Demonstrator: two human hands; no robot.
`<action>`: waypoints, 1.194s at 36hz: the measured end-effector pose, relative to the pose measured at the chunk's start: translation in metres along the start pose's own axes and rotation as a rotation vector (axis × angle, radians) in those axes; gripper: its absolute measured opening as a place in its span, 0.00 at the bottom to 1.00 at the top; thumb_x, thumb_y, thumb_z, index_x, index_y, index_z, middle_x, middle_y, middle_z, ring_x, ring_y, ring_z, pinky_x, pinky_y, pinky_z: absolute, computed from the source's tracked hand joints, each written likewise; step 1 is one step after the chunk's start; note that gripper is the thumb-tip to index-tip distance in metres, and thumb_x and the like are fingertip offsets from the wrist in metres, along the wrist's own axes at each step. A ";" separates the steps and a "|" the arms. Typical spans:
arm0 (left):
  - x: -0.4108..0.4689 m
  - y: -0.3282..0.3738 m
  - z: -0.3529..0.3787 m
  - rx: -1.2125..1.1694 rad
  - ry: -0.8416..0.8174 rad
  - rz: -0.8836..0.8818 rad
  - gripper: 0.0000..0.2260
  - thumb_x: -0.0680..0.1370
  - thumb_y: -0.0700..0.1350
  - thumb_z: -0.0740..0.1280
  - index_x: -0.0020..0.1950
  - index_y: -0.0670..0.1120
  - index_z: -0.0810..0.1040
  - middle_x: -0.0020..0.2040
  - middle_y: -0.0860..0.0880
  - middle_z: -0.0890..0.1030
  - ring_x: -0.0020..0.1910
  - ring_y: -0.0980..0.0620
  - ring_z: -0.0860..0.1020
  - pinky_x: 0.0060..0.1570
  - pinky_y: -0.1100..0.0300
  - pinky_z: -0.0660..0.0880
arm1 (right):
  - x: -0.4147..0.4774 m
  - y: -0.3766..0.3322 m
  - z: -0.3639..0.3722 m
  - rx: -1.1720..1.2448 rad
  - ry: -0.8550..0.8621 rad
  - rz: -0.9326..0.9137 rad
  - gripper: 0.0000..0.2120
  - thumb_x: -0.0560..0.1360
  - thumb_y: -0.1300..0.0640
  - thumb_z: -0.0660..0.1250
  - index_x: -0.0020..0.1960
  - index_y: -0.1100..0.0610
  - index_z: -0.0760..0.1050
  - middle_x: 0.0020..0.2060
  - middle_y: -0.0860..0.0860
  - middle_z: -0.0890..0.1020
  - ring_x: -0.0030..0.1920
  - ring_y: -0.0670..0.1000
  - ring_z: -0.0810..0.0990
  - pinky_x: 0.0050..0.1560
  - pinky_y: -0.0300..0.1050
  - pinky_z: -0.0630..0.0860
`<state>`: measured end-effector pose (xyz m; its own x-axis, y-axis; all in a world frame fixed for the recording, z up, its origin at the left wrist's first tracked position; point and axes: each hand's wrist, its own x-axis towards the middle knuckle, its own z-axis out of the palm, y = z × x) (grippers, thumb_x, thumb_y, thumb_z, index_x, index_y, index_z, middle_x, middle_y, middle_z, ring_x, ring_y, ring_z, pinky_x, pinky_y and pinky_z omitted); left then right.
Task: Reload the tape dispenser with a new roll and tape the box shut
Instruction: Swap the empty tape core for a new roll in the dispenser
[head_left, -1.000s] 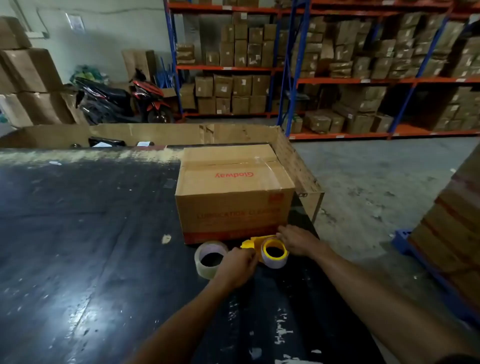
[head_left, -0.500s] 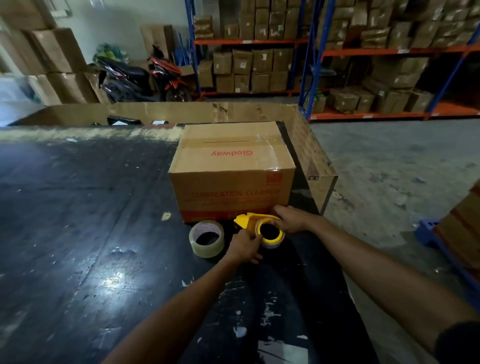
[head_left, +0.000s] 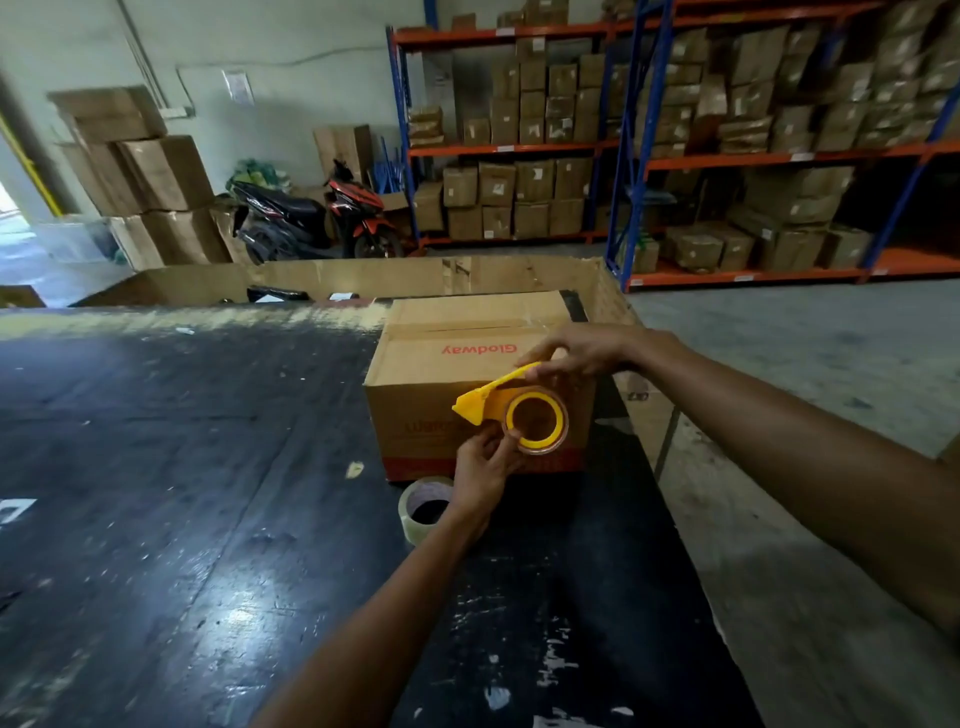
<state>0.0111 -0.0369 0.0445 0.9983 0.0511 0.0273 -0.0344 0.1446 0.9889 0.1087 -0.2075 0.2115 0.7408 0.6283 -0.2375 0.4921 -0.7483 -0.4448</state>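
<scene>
Across a warehouse of stacked shelves (head_left: 727, 130), a parked scooter (head_left: 311, 218) at 11 o'clock, the black surface (head_left: 156, 467) lies open leftward. The box (head_left: 467, 358) reads "Glodway". Both hands hold the yellow tape dispenser (head_left: 519, 410) aloft: right hand (head_left: 587, 351) pinching its top, left hand (head_left: 480, 475) gripping below. The spare roll (head_left: 423, 506) rests beneath.

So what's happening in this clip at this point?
A person holds a yellow plastic tape dispenser up in front of a brown cardboard box on the dark table. The right hand pinches its top; the left hand fingers the nearly spent roll on it. A fresh clear tape roll lies untouched on the table.
</scene>
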 end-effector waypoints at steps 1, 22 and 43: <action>0.001 0.004 0.000 0.030 0.014 0.035 0.13 0.84 0.45 0.67 0.65 0.40 0.80 0.59 0.43 0.86 0.60 0.44 0.85 0.61 0.47 0.82 | 0.000 -0.008 -0.010 0.023 0.009 -0.001 0.21 0.81 0.48 0.66 0.73 0.50 0.74 0.67 0.51 0.76 0.62 0.52 0.78 0.58 0.49 0.78; 0.017 0.066 0.002 -0.025 0.060 0.107 0.22 0.78 0.57 0.72 0.68 0.47 0.80 0.60 0.48 0.86 0.62 0.51 0.83 0.66 0.45 0.79 | 0.000 -0.090 -0.084 -0.287 0.176 -0.054 0.18 0.80 0.48 0.67 0.70 0.48 0.77 0.71 0.49 0.73 0.69 0.52 0.70 0.58 0.45 0.67; -0.001 -0.027 -0.007 0.149 -0.105 -0.273 0.17 0.79 0.56 0.72 0.48 0.42 0.86 0.42 0.45 0.88 0.44 0.53 0.86 0.48 0.63 0.81 | 0.007 -0.064 -0.100 -0.210 0.213 -0.041 0.16 0.80 0.49 0.68 0.67 0.46 0.78 0.61 0.43 0.74 0.61 0.47 0.73 0.57 0.46 0.72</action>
<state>0.0103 -0.0342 0.0168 0.9694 -0.0730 -0.2346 0.2347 -0.0073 0.9721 0.1282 -0.1769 0.3247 0.7864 0.6171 -0.0270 0.5911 -0.7645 -0.2572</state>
